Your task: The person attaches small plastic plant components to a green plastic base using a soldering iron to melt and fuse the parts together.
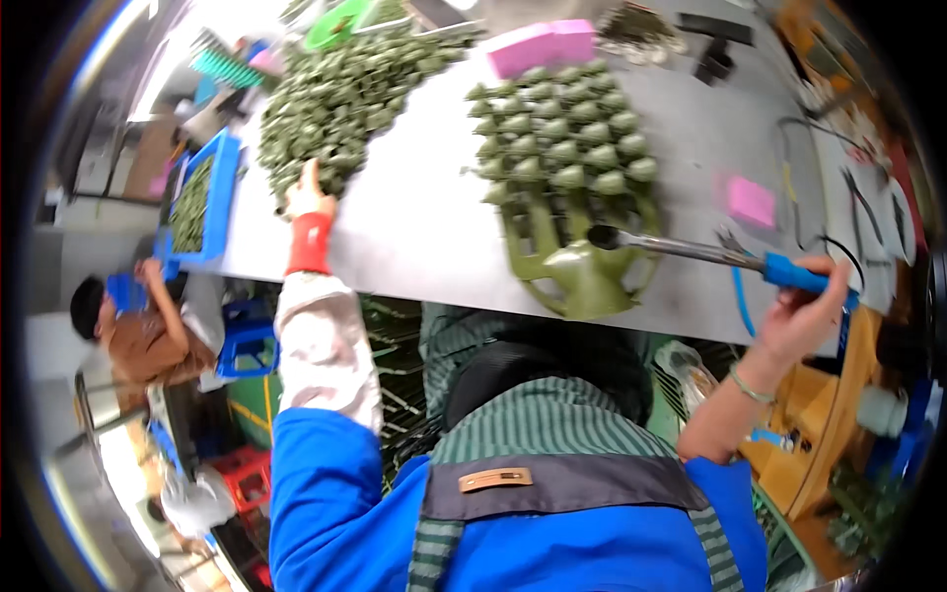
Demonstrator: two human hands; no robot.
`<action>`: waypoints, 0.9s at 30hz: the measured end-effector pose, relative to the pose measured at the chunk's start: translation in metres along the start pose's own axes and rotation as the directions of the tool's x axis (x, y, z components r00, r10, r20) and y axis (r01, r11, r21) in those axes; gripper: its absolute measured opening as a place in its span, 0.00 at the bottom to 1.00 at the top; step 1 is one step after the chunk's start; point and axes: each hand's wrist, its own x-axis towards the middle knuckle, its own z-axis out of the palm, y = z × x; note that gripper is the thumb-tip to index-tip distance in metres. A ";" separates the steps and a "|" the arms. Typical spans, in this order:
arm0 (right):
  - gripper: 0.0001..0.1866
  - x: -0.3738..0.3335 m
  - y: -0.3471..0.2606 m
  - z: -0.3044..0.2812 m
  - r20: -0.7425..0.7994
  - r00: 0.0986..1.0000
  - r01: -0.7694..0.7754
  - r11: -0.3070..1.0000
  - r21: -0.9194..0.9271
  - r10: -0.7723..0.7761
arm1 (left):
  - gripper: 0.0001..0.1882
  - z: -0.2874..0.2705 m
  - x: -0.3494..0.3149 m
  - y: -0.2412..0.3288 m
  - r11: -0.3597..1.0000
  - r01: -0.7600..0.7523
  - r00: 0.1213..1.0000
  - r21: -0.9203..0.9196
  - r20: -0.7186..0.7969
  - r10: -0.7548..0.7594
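Note:
My left hand [310,195], with a red band at its wrist, reaches to the near edge of a heap of small green moulded pieces [340,99]. Its index finger is stretched out onto the heap; I see nothing held in it. My right hand [801,314] is closed round the blue handle of a soldering-iron-like tool [691,250]. The tool's metal shaft points left, its wide round tip over a green plastic piece [590,276] with a broad base and several prongs. Beyond that piece stand rows of green cup-shaped parts [567,128].
Pink blocks [541,45] lie behind the rows, and a small pink block [752,202] lies to the right. Cables [789,168] run along the table's right side. A blue tray [219,197] of green pieces stands left. Another person [148,331] sits far left.

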 end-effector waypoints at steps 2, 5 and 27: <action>0.24 -0.003 -0.002 0.002 0.029 1.000 -0.002 1.000 0.027 0.001 | 0.42 -0.002 -0.019 0.016 0.998 -0.058 0.988 -0.016 -0.146 0.055; 0.23 -0.009 -0.004 0.013 0.082 0.997 0.003 0.999 0.041 -0.006 | 0.41 -0.019 -0.048 0.030 0.963 -0.220 0.962 -0.157 -0.195 0.189; 0.23 -0.020 -0.012 0.029 0.161 0.986 0.047 0.998 0.033 -0.052 | 0.12 -0.029 -0.105 0.094 0.704 -0.691 0.723 -0.164 -0.153 0.673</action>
